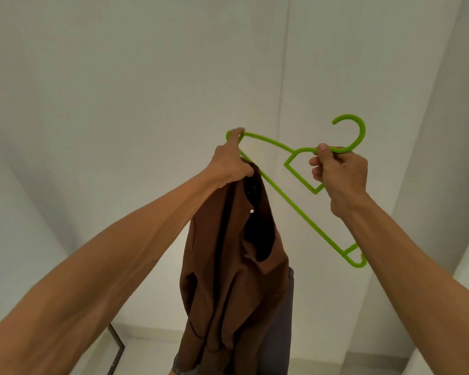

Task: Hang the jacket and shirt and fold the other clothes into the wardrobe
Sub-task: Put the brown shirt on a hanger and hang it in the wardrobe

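Note:
A bright green plastic hanger (295, 207) is held up in front of a white wall, tilted, with its hook at the upper right. My right hand (339, 171) grips the hanger at the neck just below the hook. My left hand (232, 161) holds the hanger's left tip together with the top of a brown shirt (228, 280). The shirt hangs straight down from that hand in loose folds, a small button showing near its dark open neck. The hanger's lower right end sticks out bare, with no cloth on it.
Grey cloth (289, 307) shows behind the shirt's right edge. A dark frame (117, 347) leans at the bottom left by the floor. White walls (119, 104) fill the view, with a corner pillar (417, 212) on the right.

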